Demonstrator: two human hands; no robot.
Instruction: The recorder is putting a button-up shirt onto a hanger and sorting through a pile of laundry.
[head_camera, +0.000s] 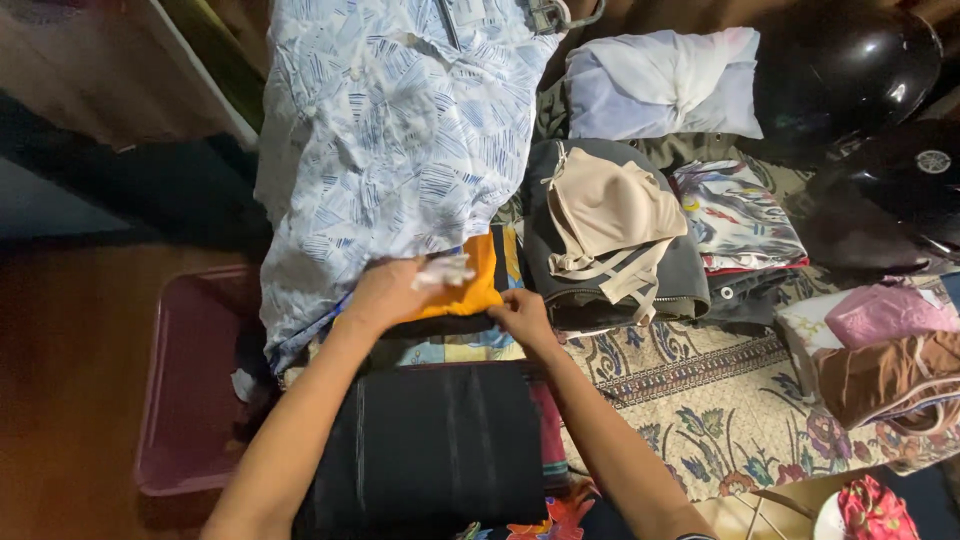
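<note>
- Seen from above, a person's two bare arms reach forward over a patterned floral mat (700, 400) covered with folded clothes.
- The left hand (385, 293) lies palm down on a folded orange garment (478, 282), near the middle of the mat. Its fingers are closed over a small crumpled white scrap (443, 270), pinning it against the cloth.
- The right hand (520, 315) is just beside the left, at the orange garment's near right corner. Its fingers curl onto the edge of the fold; whether they pinch the cloth or only press it, I cannot tell.
- The orange garment sits directly under and between both hands, its long side running left to right across the mat. The left hand covers more of it; the right touches only the corner.
- A folded black cloth (430, 450) lies nearer the person, between the forearms.
- A large white shirt with blue line print (390, 140) spreads beyond the left hand, toward the mat's far left.
- To the right of the hands, a beige bra (605, 215) rests on a dark grey folded pile (690, 275).
- A pink plastic tub (190, 380) stands on the floor off the mat's left edge.
- Further folded clothes lie along the right edge.
</note>
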